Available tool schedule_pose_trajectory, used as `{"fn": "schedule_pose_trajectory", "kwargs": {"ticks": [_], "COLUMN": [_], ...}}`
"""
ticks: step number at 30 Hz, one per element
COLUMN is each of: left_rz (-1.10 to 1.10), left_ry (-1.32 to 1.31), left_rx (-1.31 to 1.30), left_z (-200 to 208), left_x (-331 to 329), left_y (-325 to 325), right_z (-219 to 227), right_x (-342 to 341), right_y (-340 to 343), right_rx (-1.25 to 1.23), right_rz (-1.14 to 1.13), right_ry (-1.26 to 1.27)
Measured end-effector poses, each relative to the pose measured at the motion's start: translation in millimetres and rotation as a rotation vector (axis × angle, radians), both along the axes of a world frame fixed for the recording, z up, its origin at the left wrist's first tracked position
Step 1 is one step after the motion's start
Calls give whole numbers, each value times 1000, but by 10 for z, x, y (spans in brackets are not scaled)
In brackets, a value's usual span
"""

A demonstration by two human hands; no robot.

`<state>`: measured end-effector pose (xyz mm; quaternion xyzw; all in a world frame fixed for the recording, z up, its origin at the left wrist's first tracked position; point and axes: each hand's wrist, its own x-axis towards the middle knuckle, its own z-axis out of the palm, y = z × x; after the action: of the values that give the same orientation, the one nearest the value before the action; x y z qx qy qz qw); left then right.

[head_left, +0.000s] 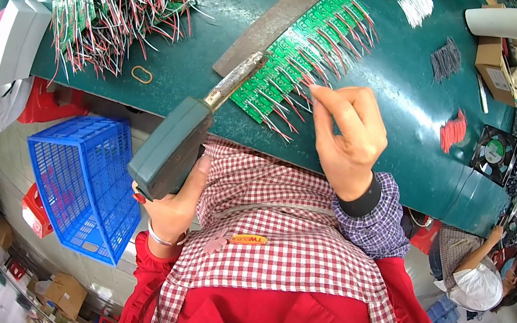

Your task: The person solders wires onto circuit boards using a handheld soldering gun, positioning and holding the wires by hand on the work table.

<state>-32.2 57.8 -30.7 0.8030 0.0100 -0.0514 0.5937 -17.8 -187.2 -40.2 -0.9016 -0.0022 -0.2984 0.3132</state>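
Observation:
My left hand (173, 212) is wrapped around the handle of a dark green soldering gun (172, 139). Its metal tip meets the near-left part of a green circuit board panel (284, 55) with rows of red and white wires along its right side. My right hand (353, 137) is closed in a pinch at the panel's right edge, with the end of a thin wire (309, 82) at its fingertips. Under the panel's left edge lies a long brown strip (277, 16). Whether the tip touches the board's surface, I cannot tell.
Wired boards are piled (120, 5) at the left of the green table (230, 8). White wires (414, 3), dark wires (446, 60), red wires (453, 131) and a black fan (494, 156) lie to the right. A blue crate (86, 179) stands below left; another person (477, 276) is at right.

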Motion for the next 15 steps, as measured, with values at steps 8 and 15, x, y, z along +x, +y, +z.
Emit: {"fn": "schedule_pose_trajectory", "kwargs": {"ticks": [8, 15], "left_rz": [47, 26], "left_ry": [106, 83], "left_rx": [-27, -19], "left_z": [95, 65], "left_x": [-19, -31], "left_y": [-11, 20], "right_z": [-199, -236], "right_x": [124, 136], "right_y": [87, 93], "right_rx": [17, -7], "right_rz": [69, 84], "right_ry": [23, 20]}}
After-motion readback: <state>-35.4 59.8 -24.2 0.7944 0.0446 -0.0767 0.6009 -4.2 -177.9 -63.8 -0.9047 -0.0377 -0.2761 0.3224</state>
